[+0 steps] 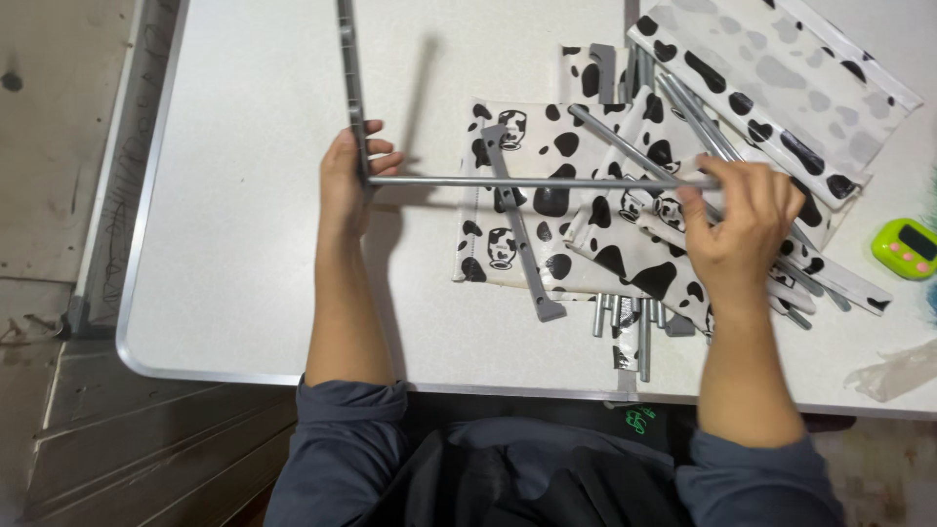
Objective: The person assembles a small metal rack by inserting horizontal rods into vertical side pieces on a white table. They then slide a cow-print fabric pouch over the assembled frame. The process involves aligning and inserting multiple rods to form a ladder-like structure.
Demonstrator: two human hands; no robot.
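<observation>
You lean over a pale grey worktop (pixel 244 244) with a metal rim, both forearms in dark grey sleeves. Your left hand (pixel 344 181) has its fingers curled shut around a grey plastic frame bar (pixel 351 88) that stands up from the worktop and runs out of the top of the view. Your right hand (pixel 742 220) has its fingers closed on the far end of a thin grey metal rod (pixel 527 182), held level between both hands and meeting the frame bar at the left hand. Beneath the rod lie folded cow-patterned black and white fabric panels (pixel 547 146), a flat grey plastic connector strip (pixel 517 229) and a bunch of loose metal rods (pixel 625 317). A small green timer (pixel 906 248) sits at the right edge.
</observation>
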